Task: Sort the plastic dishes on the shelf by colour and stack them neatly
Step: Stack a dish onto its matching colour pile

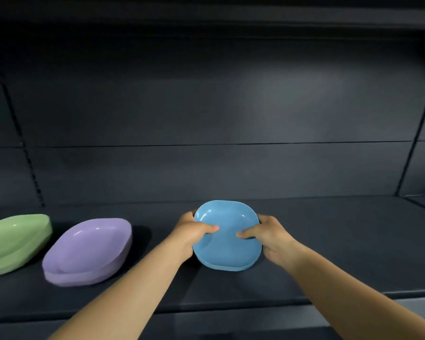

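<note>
A stack of blue plastic dishes [227, 251] sits on the dark shelf [329, 241] at the middle. My left hand [190, 233] grips its left rim, thumb lying inside the top dish. My right hand [270, 235] grips the right rim the same way, thumb on the inner surface. Left of them stands a stack of purple dishes [88, 251]. A stack of green dishes [15, 241] stands at the far left, cut by the frame edge.
The shelf's dark back panel [218, 119] rises behind the dishes, with slotted uprights at left and right. The shelf's front edge [231, 312] runs under my forearms. Bare shelf surface extends to the right of the blue stack.
</note>
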A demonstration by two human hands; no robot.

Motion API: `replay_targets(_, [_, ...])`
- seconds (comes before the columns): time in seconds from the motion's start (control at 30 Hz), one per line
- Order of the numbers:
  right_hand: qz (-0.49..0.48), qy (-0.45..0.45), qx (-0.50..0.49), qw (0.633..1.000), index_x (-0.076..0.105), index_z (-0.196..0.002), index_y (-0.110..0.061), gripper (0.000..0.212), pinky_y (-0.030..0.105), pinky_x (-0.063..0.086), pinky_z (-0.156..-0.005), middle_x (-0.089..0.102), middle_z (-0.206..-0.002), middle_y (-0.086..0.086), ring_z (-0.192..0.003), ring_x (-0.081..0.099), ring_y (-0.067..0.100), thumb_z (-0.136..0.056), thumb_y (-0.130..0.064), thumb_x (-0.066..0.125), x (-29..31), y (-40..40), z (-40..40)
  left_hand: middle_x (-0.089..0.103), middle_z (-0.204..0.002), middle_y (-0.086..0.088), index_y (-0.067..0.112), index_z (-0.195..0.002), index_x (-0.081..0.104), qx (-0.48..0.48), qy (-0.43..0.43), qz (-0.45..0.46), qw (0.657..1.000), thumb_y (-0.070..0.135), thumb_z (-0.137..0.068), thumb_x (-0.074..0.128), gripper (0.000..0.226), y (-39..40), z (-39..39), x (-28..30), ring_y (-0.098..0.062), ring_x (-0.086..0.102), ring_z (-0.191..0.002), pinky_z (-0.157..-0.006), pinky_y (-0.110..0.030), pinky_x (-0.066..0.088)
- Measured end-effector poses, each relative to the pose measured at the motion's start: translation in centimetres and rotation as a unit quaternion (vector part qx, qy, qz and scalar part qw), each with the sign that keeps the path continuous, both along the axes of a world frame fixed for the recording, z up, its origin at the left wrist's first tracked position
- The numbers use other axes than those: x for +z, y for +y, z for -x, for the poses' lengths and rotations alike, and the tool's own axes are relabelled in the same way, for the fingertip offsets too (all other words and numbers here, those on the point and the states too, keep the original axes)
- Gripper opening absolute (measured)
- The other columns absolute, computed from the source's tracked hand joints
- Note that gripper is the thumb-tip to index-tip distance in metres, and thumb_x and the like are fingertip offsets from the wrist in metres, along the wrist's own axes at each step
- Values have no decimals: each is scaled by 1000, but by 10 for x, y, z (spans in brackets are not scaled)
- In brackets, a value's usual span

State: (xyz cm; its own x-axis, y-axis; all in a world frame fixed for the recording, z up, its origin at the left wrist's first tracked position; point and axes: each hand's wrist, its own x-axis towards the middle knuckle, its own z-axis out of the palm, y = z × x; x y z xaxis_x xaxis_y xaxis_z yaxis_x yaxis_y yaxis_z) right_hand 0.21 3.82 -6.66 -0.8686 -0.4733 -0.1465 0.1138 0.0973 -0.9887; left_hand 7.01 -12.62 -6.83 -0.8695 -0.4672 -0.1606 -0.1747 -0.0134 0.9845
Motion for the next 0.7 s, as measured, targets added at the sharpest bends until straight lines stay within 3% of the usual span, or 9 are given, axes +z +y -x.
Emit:
replay_targets(0.23, [58, 45, -34, 997, 59, -118, -14, 42, 39, 56, -81, 70, -107, 7, -97, 67, 26, -82, 5, 65, 12, 114, 29, 69, -103, -7, 12, -112, 59, -30, 49, -13, 998, 3, -78, 73, 38, 115, 46, 19, -23, 68, -88, -67, -32, 55])
replay_targets(0.4, [72, 65, -104, 990, 60, -112, -10, 40, 41, 58, -74, 70, -104, 10, -91, 69, 29, -78, 7, 69, 20, 248, 68, 70, -103, -6, 10, -112, 60, -100, 29, 3, 995, 7, -76, 75, 40, 246, 95, 22, -21, 67, -92, -71, -32, 54])
replay_targets(0.7, [51, 88, -187, 977, 64, -106, -7, 34, 41, 57, -72, 71, -98, 12, -87, 69, 32, -76, 6, 71, 21, 493, 148, 59, -103, 0, 13, -113, 47, -125, 59, -20, 990, 8, -78, 74, 45, 497, 188, 22, -20, 59, -97, -79, -32, 49])
